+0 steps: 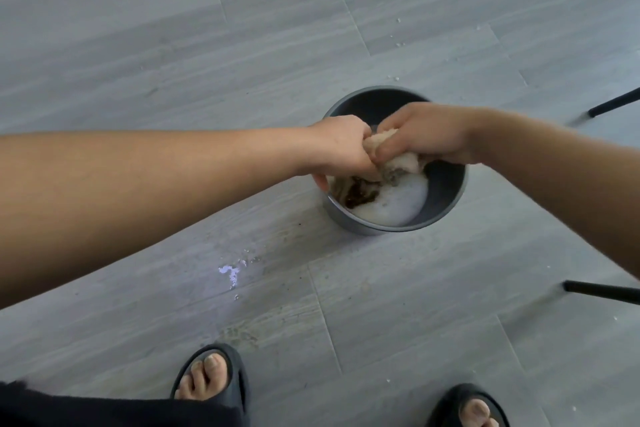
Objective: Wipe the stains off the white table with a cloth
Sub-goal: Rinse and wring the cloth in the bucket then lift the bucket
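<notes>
A beige cloth [398, 163], dark with brown stains at its lower end, is bunched over a dark grey round basin [446, 191] that stands on the grey floor. My left hand [341, 149] grips the cloth's left part and my right hand [424, 135] grips its right part, the two fists touching above the basin. Whitish cloudy water [398, 204] lies in the basin's bottom. The white table is not in view.
Grey plank floor [242, 45] all around, with a small wet splash [230, 274] in front of the basin and scattered white specks at the upper right. Two black furniture legs [602, 291] reach in from the right edge. My feet in dark slippers [211, 374] stand at the bottom.
</notes>
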Motion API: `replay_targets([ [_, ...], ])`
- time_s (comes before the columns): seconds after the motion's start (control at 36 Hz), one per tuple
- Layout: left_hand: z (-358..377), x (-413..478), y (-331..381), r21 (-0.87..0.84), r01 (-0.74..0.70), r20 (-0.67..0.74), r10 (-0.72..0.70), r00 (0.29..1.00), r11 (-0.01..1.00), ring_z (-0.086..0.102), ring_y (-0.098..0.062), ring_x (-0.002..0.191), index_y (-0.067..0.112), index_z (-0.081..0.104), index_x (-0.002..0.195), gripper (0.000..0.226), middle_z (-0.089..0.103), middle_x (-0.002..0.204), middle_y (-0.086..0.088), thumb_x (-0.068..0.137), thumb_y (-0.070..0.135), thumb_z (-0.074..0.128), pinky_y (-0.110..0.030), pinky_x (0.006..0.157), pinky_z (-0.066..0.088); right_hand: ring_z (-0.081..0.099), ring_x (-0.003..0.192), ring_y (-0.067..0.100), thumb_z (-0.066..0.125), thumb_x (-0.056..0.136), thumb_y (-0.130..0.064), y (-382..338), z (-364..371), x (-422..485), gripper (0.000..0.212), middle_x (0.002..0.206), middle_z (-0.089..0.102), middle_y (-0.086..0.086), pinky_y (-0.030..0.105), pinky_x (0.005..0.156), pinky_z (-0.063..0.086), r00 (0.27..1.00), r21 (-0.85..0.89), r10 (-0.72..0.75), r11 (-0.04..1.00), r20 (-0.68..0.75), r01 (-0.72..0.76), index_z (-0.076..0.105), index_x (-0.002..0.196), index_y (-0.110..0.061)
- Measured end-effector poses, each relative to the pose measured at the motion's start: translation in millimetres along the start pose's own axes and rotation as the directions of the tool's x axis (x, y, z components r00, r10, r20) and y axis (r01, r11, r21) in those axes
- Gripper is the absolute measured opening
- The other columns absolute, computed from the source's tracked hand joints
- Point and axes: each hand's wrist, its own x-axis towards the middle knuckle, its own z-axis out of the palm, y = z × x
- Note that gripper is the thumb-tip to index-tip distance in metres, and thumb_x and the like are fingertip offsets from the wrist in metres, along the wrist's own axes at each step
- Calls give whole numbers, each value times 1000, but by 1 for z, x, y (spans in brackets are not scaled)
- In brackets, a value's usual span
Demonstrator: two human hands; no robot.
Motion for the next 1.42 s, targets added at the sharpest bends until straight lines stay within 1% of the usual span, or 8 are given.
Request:
replay_targets([
  [0.17, 1, 6, -3, -331, -45, -29, 38, 999, 942, 68, -15, 99, 25, 73, 91, 6, 73, 99, 1, 90, 26, 78, -35, 76, 64, 67, 102, 31, 68, 77, -10, 18, -10, -8, 43, 111, 68, 23, 43, 100, 53, 999, 685, 47, 728, -18, -22, 63, 116, 6],
  [0.33, 12, 5, -1, -571, -40, -138, -47, 989, 820, 73, -22, 95, 9, 68, 91, 8, 70, 95, -10, 91, 6, 75, -38, 79, 64, 61, 97, 34, 57, 61, -2, 16, 18, -7, 42, 104, 57, 19, 45, 102, 48, 965, 844, 222, 536, -141, 0, 58, 103, -6],
  [0.47, 24, -3, -2, -572, -3, -215, -147, 965, 820, 77, -26, 83, -5, 72, 96, 14, 75, 95, -17, 86, 2, 78, -38, 69, 65, 52, 57, 29, 49, 66, 6, 4, 49, -6, 17, 62, 51, 16, 44, 74, 59, 883, 754, 346, 656, -318, 14, 62, 74, -1],
  [0.58, 28, -8, 2, -580, 19, -215, -175, 961, 814, 77, -29, 74, -2, 74, 86, 10, 77, 79, -15, 91, 4, 68, -41, 73, 65, 41, 47, 22, 49, 83, -20, -13, 70, -2, 21, 46, 46, 8, 33, 66, 45, 859, 733, 374, 680, -349, 2, 57, 66, -11],
  [0.75, 30, -13, 6, -625, 78, -145, -214, 966, 777, 75, -34, 69, -2, 70, 86, 20, 69, 67, -13, 92, -7, 51, -45, 71, 65, 65, 79, 24, 38, 104, -44, -12, 79, 14, 41, 86, 67, 6, 29, 59, 45, 765, 741, 461, 670, -451, 33, 58, 81, -17],
  [0.94, 32, -14, -3, -611, 148, -112, -269, 957, 778, 76, -37, 69, -2, 70, 89, 22, 73, 66, -15, 85, -9, 48, -54, 85, 62, 63, 103, 30, 37, 104, -45, -9, 87, 26, 43, 111, 68, 8, 44, 95, 51, 708, 662, 475, 750, -523, -13, 64, 111, -13],
  [1.22, 28, -19, -6, -570, 176, -126, -297, 946, 803, 75, -35, 64, -6, 66, 92, 16, 68, 62, -12, 85, -15, 55, -53, 78, 64, 65, 86, 29, 40, 103, -46, -4, 91, 41, 43, 89, 67, 7, 39, 77, 50, 701, 554, 410, 832, -583, -26, 57, 76, -17],
  [1.42, 32, -22, -4, -564, 161, -142, -287, 947, 810, 75, -40, 67, -4, 63, 86, 9, 68, 62, -14, 90, -9, 56, -57, 83, 61, 40, 57, 20, 44, 104, -39, 8, 88, 42, 56, 56, 43, -1, 32, 63, 31, 682, 456, 337, 890, -649, -6, 37, 55, -14],
])
